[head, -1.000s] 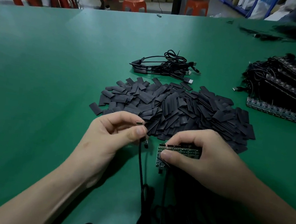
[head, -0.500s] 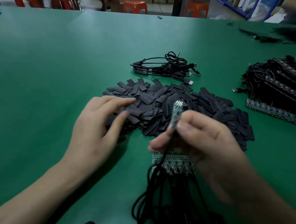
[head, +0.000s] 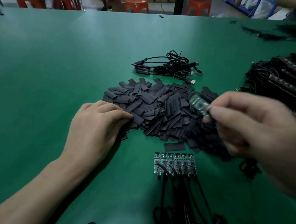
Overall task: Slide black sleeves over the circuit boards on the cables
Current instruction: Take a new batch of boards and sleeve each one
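Observation:
A big heap of flat black sleeves (head: 162,109) lies mid-table. My left hand (head: 95,125) rests on the heap's left edge, its fingertips curled down into the sleeves; whether it holds one is hidden. My right hand (head: 247,125), blurred, is raised over the heap's right side and pinches a small green circuit board (head: 198,104) between thumb and forefinger, its black cable trailing below the hand. A row of several bare circuit boards (head: 174,163) with black cables (head: 185,205) lies in front of the heap.
A bundle of sleeved cables with USB plugs (head: 167,66) lies behind the heap. At the right edge a large stack of cabled boards (head: 287,82) stands on the green table (head: 57,67). Orange stools (head: 135,5) stand beyond the far edge.
My right hand has carried the board on its cable up and to the right over the heap. My left hand has settled onto the heap's left edge.

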The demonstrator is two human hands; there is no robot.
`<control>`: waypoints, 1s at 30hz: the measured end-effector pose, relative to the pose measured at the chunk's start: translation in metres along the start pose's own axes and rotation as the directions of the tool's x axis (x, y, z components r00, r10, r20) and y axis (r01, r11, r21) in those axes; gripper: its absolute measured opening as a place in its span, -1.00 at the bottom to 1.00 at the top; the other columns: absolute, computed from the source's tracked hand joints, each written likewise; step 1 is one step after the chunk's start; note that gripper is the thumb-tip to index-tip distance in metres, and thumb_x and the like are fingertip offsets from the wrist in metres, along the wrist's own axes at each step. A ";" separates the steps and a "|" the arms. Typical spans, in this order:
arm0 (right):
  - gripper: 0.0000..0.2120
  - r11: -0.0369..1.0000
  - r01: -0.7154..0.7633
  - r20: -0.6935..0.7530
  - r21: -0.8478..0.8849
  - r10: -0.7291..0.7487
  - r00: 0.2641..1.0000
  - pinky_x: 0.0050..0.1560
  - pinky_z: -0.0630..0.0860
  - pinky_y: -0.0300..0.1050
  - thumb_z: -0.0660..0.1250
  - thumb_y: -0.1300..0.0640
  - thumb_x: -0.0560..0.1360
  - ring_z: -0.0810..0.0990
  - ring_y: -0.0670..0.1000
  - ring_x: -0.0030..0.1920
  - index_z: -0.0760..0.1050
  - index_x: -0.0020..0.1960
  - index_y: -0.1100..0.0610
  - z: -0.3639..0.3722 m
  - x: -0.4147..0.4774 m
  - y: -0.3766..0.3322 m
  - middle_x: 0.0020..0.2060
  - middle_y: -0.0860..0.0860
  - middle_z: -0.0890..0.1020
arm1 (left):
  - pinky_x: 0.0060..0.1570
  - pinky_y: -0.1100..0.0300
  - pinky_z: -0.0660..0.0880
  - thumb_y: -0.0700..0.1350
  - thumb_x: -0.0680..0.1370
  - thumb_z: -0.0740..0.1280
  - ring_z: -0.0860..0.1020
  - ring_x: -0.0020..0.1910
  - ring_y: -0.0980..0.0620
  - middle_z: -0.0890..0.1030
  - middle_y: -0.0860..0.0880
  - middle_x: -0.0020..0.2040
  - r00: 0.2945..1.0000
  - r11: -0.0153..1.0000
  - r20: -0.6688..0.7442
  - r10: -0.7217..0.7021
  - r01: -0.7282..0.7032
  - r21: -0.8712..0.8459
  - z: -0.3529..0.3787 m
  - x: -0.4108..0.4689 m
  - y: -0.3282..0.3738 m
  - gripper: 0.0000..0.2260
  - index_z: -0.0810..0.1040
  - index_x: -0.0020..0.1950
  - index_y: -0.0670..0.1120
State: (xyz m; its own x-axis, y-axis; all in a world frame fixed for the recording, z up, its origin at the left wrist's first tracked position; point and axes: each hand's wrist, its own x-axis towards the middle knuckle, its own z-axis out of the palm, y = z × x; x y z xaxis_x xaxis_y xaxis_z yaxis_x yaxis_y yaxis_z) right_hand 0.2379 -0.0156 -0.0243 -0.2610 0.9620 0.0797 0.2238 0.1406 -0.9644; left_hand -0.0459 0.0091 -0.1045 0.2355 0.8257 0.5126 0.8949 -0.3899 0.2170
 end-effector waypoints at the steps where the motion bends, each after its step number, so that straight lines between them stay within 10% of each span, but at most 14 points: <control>1: -0.76 0.999 -0.022 0.005 0.032 0.022 1.000 -0.57 0.25 -0.28 0.44 -0.08 0.51 0.26 -0.10 -0.56 0.62 -0.13 0.10 0.007 -0.001 0.006 -0.54 -0.10 0.35 | -0.02 -0.02 0.52 -0.15 0.56 0.49 0.65 -0.03 -0.12 0.72 0.02 -0.04 0.999 1.000 -0.034 0.010 -0.010 -0.004 0.000 0.000 0.001 -0.91 0.76 0.03 -0.01; 6: -0.67 0.983 -0.161 -0.004 0.087 0.162 0.987 -0.51 0.25 -0.28 0.37 -0.23 0.38 0.24 -0.08 -0.52 0.65 -0.09 0.02 0.036 0.001 0.031 -0.54 -0.10 0.35 | -0.05 0.27 0.52 -0.11 0.60 0.43 0.65 -0.09 0.13 0.69 0.12 -0.08 0.996 0.912 -0.086 -0.007 -0.030 -0.410 -0.004 -0.004 0.018 -0.89 0.73 0.09 -0.01; 11: -0.88 0.959 -0.207 0.088 0.196 0.193 0.977 -0.50 0.23 -0.28 0.43 0.00 0.55 0.28 -0.15 -0.54 0.67 -0.11 0.02 0.061 -0.002 0.038 -0.51 -0.13 0.47 | -0.29 0.24 0.59 -0.16 0.47 0.50 0.69 -0.33 0.00 0.69 -0.09 -0.20 0.945 0.312 0.246 -0.216 0.305 -0.900 -0.001 -0.013 0.052 -0.86 0.67 0.01 0.00; 16: -0.86 0.957 -0.178 0.118 0.229 0.154 0.981 -0.53 0.23 -0.37 0.41 0.10 0.58 0.27 -0.20 -0.56 0.71 -0.12 -0.01 0.066 -0.004 0.040 -0.51 -0.12 0.58 | -0.26 0.27 0.58 -0.18 0.45 0.49 0.66 -0.36 -0.02 0.66 -0.11 -0.27 0.917 0.127 0.318 -0.239 0.355 -0.926 0.001 -0.015 0.059 -0.88 0.65 -0.10 0.04; 19: -0.89 0.954 -0.176 0.062 0.241 0.166 0.984 -0.54 0.21 -0.34 0.42 0.11 0.55 0.26 -0.18 -0.57 0.71 -0.09 0.09 0.066 -0.004 0.042 -0.53 -0.11 0.54 | -0.22 0.29 0.57 -0.07 0.42 0.53 0.66 -0.32 0.04 0.69 -0.06 -0.24 0.927 0.253 0.284 -0.246 0.344 -0.904 0.000 -0.017 0.058 -0.90 0.70 -0.08 0.02; 23: -0.88 0.950 -0.186 0.007 0.252 0.190 0.982 -0.53 0.25 -0.35 0.41 0.15 0.56 0.30 -0.19 -0.58 0.68 -0.11 0.16 0.063 -0.005 0.046 -0.55 -0.10 0.52 | -0.08 0.30 0.57 0.05 0.40 0.58 0.67 -0.18 0.11 0.71 0.11 -0.13 0.996 0.774 0.036 -0.077 0.082 -0.628 -0.002 -0.019 0.052 -0.73 0.75 0.06 0.02; 30: -0.70 0.976 -0.166 0.018 0.144 0.165 0.986 -0.47 0.25 -0.26 0.32 -0.16 0.54 0.27 -0.11 -0.51 0.66 -0.10 0.05 0.052 -0.005 0.046 -0.51 -0.12 0.37 | -0.06 0.31 0.55 0.02 0.43 0.54 0.68 -0.14 0.15 0.72 0.16 -0.13 0.989 0.768 -0.027 -0.143 0.093 -0.634 -0.004 -0.016 0.049 -0.79 0.74 0.05 0.09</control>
State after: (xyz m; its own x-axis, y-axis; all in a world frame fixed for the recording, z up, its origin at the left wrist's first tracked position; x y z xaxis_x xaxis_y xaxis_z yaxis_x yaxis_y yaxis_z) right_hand 0.2007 -0.0260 -0.0819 -0.2369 0.9678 -0.0855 0.1269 -0.0564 -0.9903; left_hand -0.0078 -0.0252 -0.0987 0.0951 0.8615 0.4988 0.4689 -0.4808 0.7409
